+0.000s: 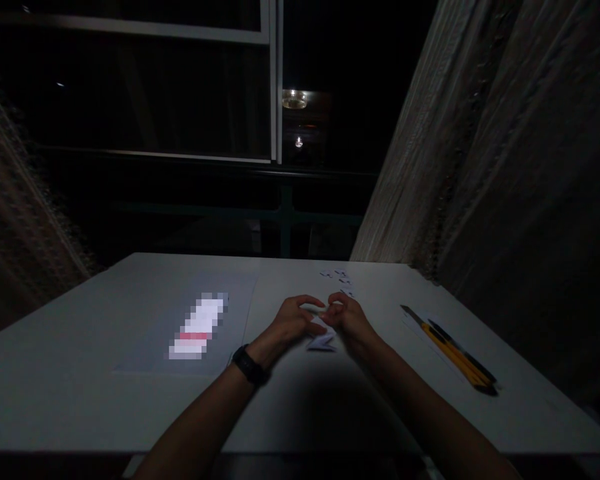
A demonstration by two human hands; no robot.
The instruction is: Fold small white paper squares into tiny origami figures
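Observation:
Both my hands meet over the middle of a white table (280,407). My left hand (297,319), with a dark watch (250,365) on its wrist, pinches a small folded piece of white paper (323,328) from the left. From the other side, my right hand (347,319) has its fingers curled in on the same paper. A pointed, folded flap of it sticks out toward me below the fingers. Parts of the paper are hidden by my fingers. Beyond my hands lie several small paper pieces (341,274) with dark marks.
On the right lie a yellow utility knife (450,352) with its blade out and a black pen (463,350). A lit phone screen (198,328), blurred out, rests on a large pale sheet (145,347) at left. Curtains (405,167) flank a dark window (180,93) behind the table.

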